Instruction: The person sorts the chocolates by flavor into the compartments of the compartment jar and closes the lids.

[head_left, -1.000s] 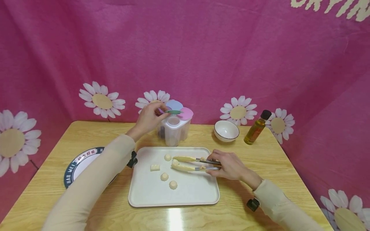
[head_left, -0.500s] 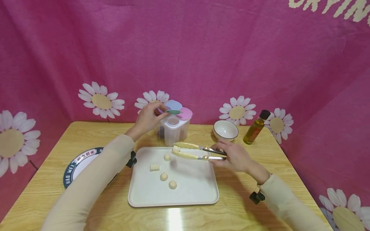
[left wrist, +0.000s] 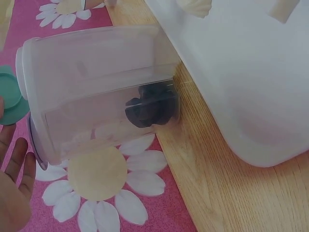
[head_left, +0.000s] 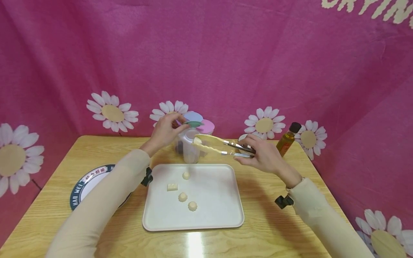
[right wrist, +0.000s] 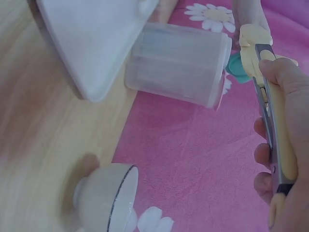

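Observation:
At the back of the table, my left hand (head_left: 166, 130) holds up the green lid (head_left: 194, 124) of a clear container (head_left: 191, 154) between thumb and fingers, leaving that round opening uncovered. Blue and pink lids (head_left: 206, 126) cover other compartments. My right hand (head_left: 262, 154) grips a pair of tongs (head_left: 211, 141) with cream-coloured tips. Between the tips is a small cream-coloured piece (head_left: 197, 141), right at the opening's edge. Dark pieces (left wrist: 152, 104) lie low in one compartment in the left wrist view. Below, the white tray (head_left: 219, 211) bears round fluted pieces (head_left: 192, 206) and a rectangular one (head_left: 172, 187).
A white bowl (right wrist: 104, 198) stands right of the container, mostly behind my right hand in the head view. Farther right is an oil bottle (head_left: 287, 139). A dark-rimmed plate (head_left: 77, 190) lies at the left, partly under my left arm. A pink curtain hangs behind.
The tongs have lifted a cream-coloured piece off the tray and carried it up and back to the container's opening. My left hand has stayed at the green lid.

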The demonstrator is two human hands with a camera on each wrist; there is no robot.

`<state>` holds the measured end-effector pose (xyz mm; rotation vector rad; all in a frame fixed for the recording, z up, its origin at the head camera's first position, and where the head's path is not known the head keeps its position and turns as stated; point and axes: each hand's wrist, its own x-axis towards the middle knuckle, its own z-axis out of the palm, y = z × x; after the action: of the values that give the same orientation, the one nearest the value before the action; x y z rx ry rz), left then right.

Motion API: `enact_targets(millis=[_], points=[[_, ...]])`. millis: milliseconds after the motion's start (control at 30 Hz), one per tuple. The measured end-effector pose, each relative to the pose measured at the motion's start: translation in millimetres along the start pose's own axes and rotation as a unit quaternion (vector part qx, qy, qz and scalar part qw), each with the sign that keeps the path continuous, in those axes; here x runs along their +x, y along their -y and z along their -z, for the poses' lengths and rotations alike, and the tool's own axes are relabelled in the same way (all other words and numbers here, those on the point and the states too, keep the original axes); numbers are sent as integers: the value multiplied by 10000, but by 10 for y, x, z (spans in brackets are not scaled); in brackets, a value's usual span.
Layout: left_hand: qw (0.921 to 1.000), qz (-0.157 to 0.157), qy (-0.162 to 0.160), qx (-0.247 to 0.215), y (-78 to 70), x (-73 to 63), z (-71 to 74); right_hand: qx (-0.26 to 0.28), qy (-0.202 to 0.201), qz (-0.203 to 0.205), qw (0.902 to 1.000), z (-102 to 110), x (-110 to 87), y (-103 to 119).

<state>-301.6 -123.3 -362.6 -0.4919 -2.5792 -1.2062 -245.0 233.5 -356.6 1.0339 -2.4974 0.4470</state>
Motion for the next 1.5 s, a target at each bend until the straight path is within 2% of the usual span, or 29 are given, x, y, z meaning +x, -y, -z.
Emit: enact_targets(millis=[167,400,767,967,1200,1500], points=[[10000,17,21,26,3,-3,6,48,-60,56,10000,-29,136,-54],[9999,87,19,69,5,-8,0,106,34,-126,9999,-105,253,-82],[9999,132,31,56,-4,-5,-3,109,144,-323,9993,-168,278,-110],[10000,39,-5,38,16,-3,-1,35,179,-293,9994,-104,204,-92],[10000,-7,-15,13,5,-16,14,-172,296,-192,9992,-19,15,-36],[10000,-5,2,-13,-1,-23,10,-153,510,-67,9986,-74,-203,49]])
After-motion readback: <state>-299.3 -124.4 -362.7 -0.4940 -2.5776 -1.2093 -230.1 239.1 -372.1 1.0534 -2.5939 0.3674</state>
